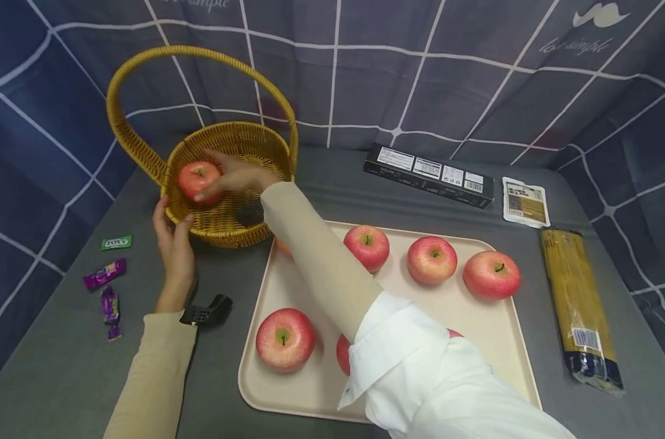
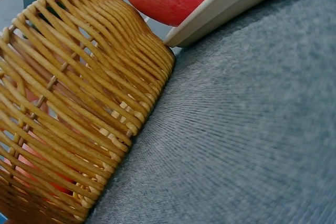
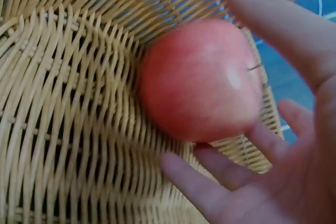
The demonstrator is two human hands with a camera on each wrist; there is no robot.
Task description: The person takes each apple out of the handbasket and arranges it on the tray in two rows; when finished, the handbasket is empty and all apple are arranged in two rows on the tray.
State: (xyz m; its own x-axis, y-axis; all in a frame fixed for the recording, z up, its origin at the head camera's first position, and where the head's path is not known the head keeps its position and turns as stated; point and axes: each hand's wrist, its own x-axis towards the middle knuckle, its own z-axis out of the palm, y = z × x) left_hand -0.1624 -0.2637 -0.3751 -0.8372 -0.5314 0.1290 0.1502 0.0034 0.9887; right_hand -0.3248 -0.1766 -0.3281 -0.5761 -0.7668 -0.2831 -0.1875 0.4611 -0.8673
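Note:
A red apple (image 1: pixel 199 182) sits inside the yellow wicker basket (image 1: pixel 228 238), against its left wall. My right hand (image 1: pixel 236 174) reaches into the basket beside the apple. In the right wrist view, its thumb and fingers (image 3: pixel 199 184) spread loosely around the apple (image 3: pixel 202 80), with fingertips close to its underside. At the basket's front left, my left hand (image 1: pixel 176 253) rests against the outer wall near the rim, fingers fairly straight. The left wrist view shows the basket's woven side (image 2: pixel 79 87) but not that hand.
A beige tray (image 1: pixel 250 372) with several apples (image 1: pixel 285 339) stands right of the basket, partly behind my right arm. Wrapped candies (image 1: pixel 104 274) lie at left. A black box (image 1: pixel 428 177), a small packet (image 1: pixel 526 202) and a long yellow package (image 1: pixel 579 305) lie at back and right.

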